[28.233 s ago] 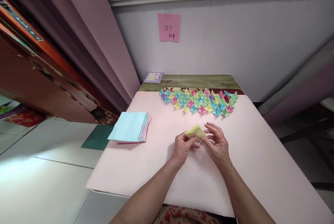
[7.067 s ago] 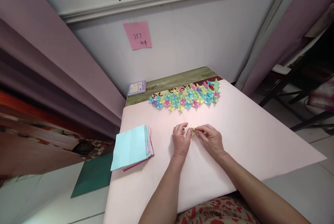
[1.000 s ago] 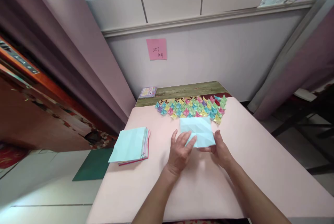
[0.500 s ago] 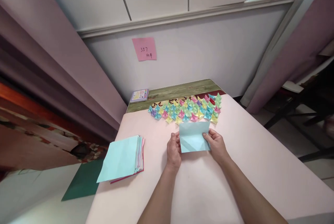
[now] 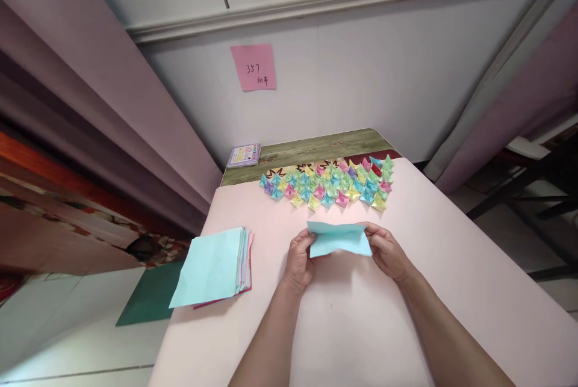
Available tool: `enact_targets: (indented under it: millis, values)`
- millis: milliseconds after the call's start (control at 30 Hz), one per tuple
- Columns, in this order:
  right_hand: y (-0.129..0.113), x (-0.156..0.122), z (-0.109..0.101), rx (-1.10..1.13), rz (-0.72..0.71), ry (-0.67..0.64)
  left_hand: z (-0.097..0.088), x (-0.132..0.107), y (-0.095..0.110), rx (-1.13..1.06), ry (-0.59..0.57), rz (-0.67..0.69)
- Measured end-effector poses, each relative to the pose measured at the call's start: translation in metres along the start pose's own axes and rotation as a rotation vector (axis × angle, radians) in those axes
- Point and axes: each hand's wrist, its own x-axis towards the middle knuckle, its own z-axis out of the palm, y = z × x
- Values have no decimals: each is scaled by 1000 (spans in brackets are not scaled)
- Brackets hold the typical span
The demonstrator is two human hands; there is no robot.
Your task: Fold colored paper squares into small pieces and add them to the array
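Observation:
A light blue sheet of paper [image 5: 341, 241] with a crease across it is held between my two hands above the table. My left hand [image 5: 300, 260] pinches its left edge, thumb on top. At the right edge, my right hand [image 5: 387, 251] grips it with thumb and fingers closed. The sheet bends along the crease, its upper part tipped towards me. Just beyond it lie rows of small folded paper pieces [image 5: 329, 185] in blue, green, yellow, pink and purple.
A stack of coloured paper [image 5: 210, 266], light blue on top, sits at the table's left. Small printed cards [image 5: 244, 155] lie at the back left corner. A pink note [image 5: 254, 68] with handwriting is on the wall. Curtains [image 5: 112, 92] hang at the left.
The blue sheet was flatter and faced me more; now it bends along its crease. My right thumb has moved from the sheet's face to its edge. The camera view has tilted down slightly.

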Motion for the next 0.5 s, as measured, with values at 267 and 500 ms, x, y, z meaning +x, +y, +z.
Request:
enact_targets:
  millis: [267,500]
  values:
    - [7,1,11,-115,-57,131,6,-5,4,-45,-77,-18]
    - [3,0,33,-220,-107,282,9,0,-18,228,-6,251]
